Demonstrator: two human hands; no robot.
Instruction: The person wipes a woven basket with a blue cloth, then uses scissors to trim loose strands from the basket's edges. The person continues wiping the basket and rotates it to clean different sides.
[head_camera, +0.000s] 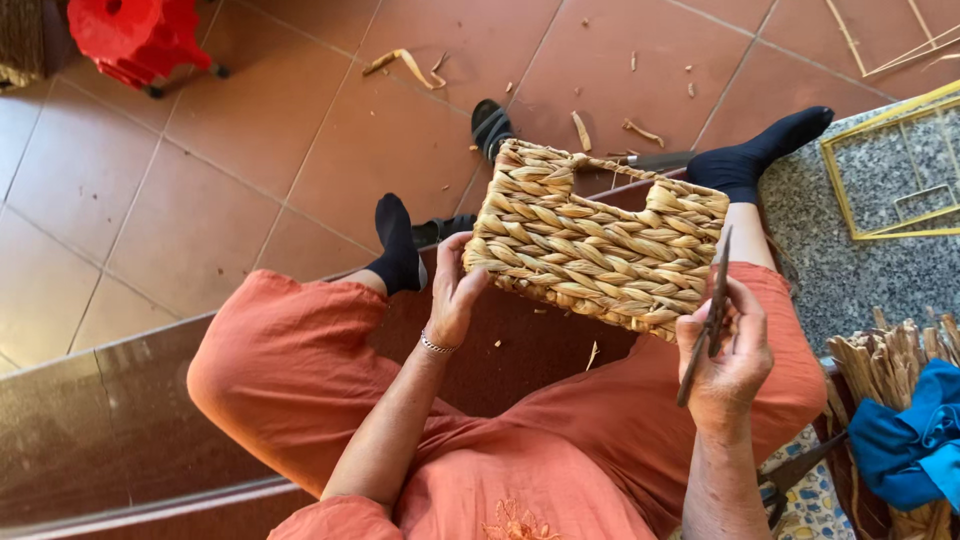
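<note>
While the person sits on a low ledge with knees spread, a woven basket (598, 238) lies on its side between the legs, propped over the lap with its plaited wall facing up. Its far edge has a handle gap cut into the rim. The left hand (455, 295) grips the basket's near left corner, thumb on top and fingers wrapped under the edge. The right hand (728, 350) is just beside the basket's right end, closed around dark scissors (712, 315) that stand nearly upright; their blades reach up against the weave, though whether they are cutting a strand cannot be made out. The two hands are well apart, one at each end of the basket.

Both feet wear black socks (397, 245) and rest on a red tiled floor (200, 200) strewn with straw scraps (405, 62). A red stool (135, 35) stands at the top left. To the right, a yellow wire frame (895, 165) lies on a speckled stone slab, and near the right knee a bundle of dried fibre (880, 365) sits beside a blue cloth (915, 440).
</note>
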